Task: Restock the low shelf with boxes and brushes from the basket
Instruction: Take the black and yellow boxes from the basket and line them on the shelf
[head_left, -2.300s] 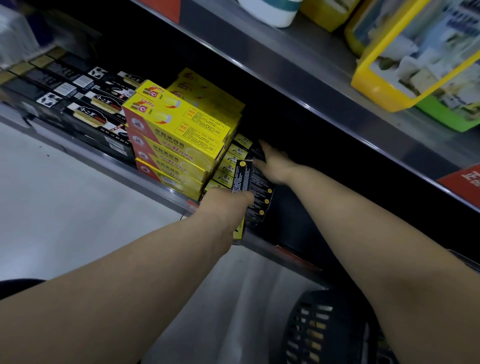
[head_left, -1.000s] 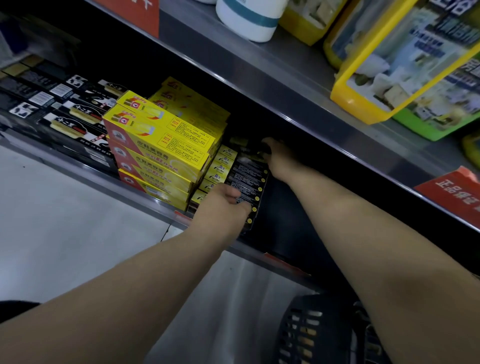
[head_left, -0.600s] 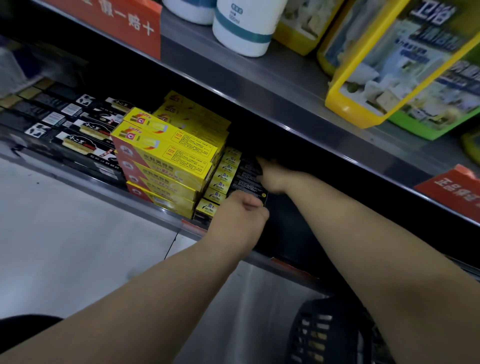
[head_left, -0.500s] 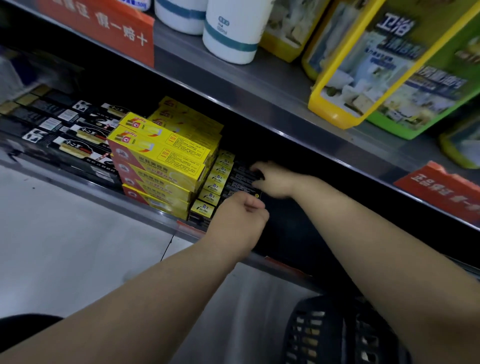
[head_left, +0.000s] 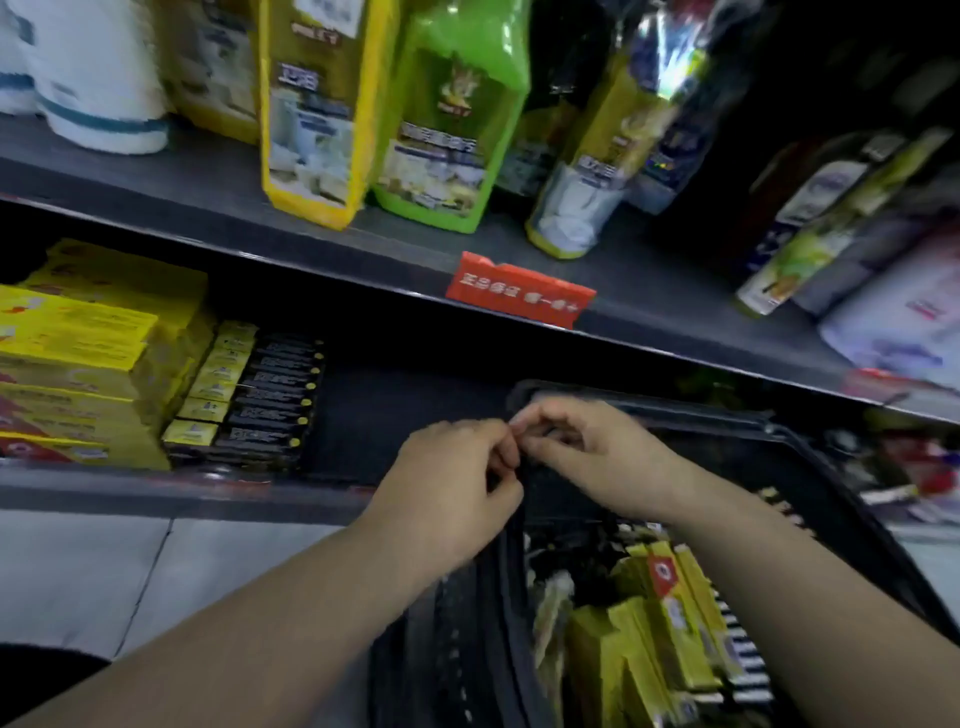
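- Fingers (head_left: 488, 447) of left hand (head_left: 457, 483) and right hand (head_left: 587, 457) curl close together above rim of black plastic basket (head_left: 649, 410); blur hides whether they grip anything.
- Yellow cardboard boxes (head_left: 649, 649) lie in basket.
- Slim black-and-yellow boxes (head_left: 249, 395) lie in 1 row on grey metal low shelf (head_left: 156, 493).
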